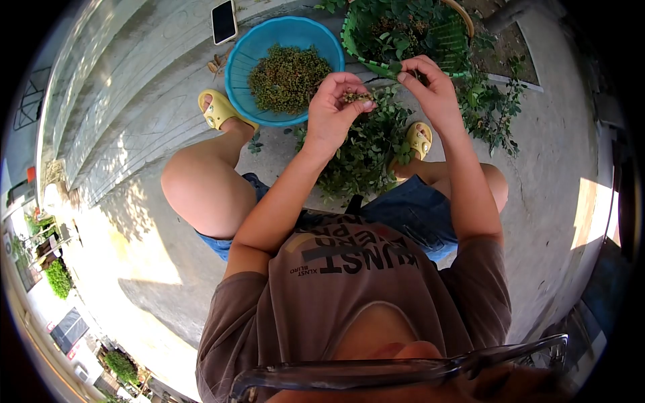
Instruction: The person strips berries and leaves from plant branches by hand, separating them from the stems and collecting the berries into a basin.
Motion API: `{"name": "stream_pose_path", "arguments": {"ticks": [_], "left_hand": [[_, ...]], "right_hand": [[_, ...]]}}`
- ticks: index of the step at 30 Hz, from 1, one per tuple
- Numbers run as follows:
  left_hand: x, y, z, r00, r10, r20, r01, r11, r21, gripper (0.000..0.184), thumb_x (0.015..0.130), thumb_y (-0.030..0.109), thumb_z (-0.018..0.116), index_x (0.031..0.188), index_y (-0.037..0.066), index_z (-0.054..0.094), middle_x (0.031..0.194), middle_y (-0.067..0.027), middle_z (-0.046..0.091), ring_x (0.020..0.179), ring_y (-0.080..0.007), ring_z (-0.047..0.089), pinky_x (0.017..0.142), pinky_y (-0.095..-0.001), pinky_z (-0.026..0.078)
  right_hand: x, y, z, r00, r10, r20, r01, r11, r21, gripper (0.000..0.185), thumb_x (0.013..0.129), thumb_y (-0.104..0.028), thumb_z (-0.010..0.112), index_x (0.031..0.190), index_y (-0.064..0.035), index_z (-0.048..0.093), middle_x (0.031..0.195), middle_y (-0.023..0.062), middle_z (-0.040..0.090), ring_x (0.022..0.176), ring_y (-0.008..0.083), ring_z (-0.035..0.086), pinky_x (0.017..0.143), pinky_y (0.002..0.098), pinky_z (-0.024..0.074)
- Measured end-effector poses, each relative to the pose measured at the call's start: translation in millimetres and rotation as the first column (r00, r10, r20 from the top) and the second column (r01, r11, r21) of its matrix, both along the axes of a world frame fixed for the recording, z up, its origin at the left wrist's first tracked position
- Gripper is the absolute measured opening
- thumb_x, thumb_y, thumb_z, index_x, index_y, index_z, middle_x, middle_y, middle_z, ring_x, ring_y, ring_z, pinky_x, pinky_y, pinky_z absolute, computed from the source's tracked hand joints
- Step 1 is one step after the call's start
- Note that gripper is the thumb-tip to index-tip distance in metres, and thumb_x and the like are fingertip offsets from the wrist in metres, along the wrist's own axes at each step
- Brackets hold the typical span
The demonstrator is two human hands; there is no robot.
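Observation:
My left hand [339, 113] is closed around a small bunch of green-brown berries [356, 98], which look like peppercorns, held just right of the blue plastic basin [236, 91]. In the basin lies a heap of the same kind of berries [289, 77]. My right hand [430, 87] is raised beside the green basket [348, 40], thumb and fingers pinched at a dark green leaf [395, 67]. Whether a stem goes with the leaf is hard to tell. Below both hands, leafy cut branches [363, 154] lie on the ground between my feet.
A phone [224, 21] rests on the concrete step left of the basin. Leafy branches [494, 111] spill out on the right of the basket, which holds more foliage [403, 30]. My feet wear yellow clogs [216, 111]. Grey steps [114, 101] rise on the left.

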State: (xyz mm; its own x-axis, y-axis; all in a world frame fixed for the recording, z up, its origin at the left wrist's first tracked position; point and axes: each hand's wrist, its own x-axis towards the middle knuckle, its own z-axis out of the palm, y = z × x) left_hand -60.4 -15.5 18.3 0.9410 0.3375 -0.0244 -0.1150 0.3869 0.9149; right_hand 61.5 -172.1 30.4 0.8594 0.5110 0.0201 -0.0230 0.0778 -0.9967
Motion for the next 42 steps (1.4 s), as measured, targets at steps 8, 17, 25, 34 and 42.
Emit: {"name": "stream_pose_path", "arguments": {"ticks": [8, 17, 25, 34, 42], "left_hand": [[-4.9, 3.4, -2.3, 0.997, 0.004, 0.083, -0.031, 0.946, 0.322, 0.040, 0.079, -0.013, 0.057, 0.114, 0.000, 0.043, 0.101, -0.0131, 0.060, 0.091, -0.0177, 0.060, 0.080, -0.0289, 0.051], [-7.2, 1.0, -2.7, 0.972, 0.094, 0.214, -0.206, 0.780, 0.591, 0.041, 0.072, -0.013, 0.057, 0.109, 0.002, 0.051, 0.097, -0.0112, 0.060, 0.089, -0.0203, 0.061, 0.076, -0.0304, 0.050], [-5.5, 6.1, -8.7, 0.931, -0.001, 0.366, -0.242, 0.748, 0.618, 0.043, 0.070, -0.020, 0.054, 0.108, 0.000, 0.044, 0.109, -0.0138, 0.045, 0.095, -0.0212, 0.056, 0.082, -0.0326, 0.050], [-3.4, 8.2, -12.9, 0.912, 0.052, 0.408, -0.348, 0.626, 0.698, 0.041, 0.060, -0.015, 0.060, 0.094, 0.004, 0.048, 0.098, -0.0126, 0.052, 0.085, -0.0282, 0.055, 0.072, -0.0346, 0.048], [-5.2, 5.4, -2.8, 0.964, -0.017, 0.264, -0.111, 0.880, 0.462, 0.038, 0.066, -0.019, 0.057, 0.096, 0.002, 0.046, 0.102, -0.0100, 0.048, 0.088, -0.0196, 0.056, 0.075, -0.0310, 0.050]], "right_hand": [[-8.9, 3.8, 16.6, 0.832, 0.192, 0.520, -0.106, 0.976, -0.189, 0.013, 0.079, -0.009, 0.067, 0.091, -0.0037, 0.066, 0.093, 0.0062, 0.059, 0.093, 0.0199, 0.057, 0.080, 0.0295, 0.0441], [-26.9, 12.0, 27.1, 0.739, 0.262, 0.621, -0.197, 0.965, -0.173, 0.017, 0.068, -0.007, 0.075, 0.083, -0.0050, 0.067, 0.084, 0.0042, 0.056, 0.081, 0.0204, 0.053, 0.072, 0.0306, 0.0433], [-29.1, 13.7, 25.9, 0.683, 0.268, 0.679, -0.143, 0.961, -0.235, 0.028, 0.063, -0.010, 0.078, 0.087, -0.0072, 0.065, 0.082, 0.0038, 0.056, 0.077, 0.0212, 0.053, 0.070, 0.0331, 0.0432], [-28.4, 12.9, 18.6, 0.808, 0.318, 0.496, -0.284, 0.948, -0.146, 0.021, 0.071, -0.006, 0.072, 0.090, -0.0039, 0.065, 0.082, 0.0051, 0.057, 0.075, 0.0203, 0.057, 0.068, 0.0315, 0.0459], [-27.3, 11.0, 20.9, 0.708, 0.332, 0.623, -0.250, 0.943, -0.219, 0.016, 0.072, -0.004, 0.070, 0.087, -0.0059, 0.066, 0.081, 0.0059, 0.055, 0.075, 0.0215, 0.056, 0.066, 0.0315, 0.0459]]}}
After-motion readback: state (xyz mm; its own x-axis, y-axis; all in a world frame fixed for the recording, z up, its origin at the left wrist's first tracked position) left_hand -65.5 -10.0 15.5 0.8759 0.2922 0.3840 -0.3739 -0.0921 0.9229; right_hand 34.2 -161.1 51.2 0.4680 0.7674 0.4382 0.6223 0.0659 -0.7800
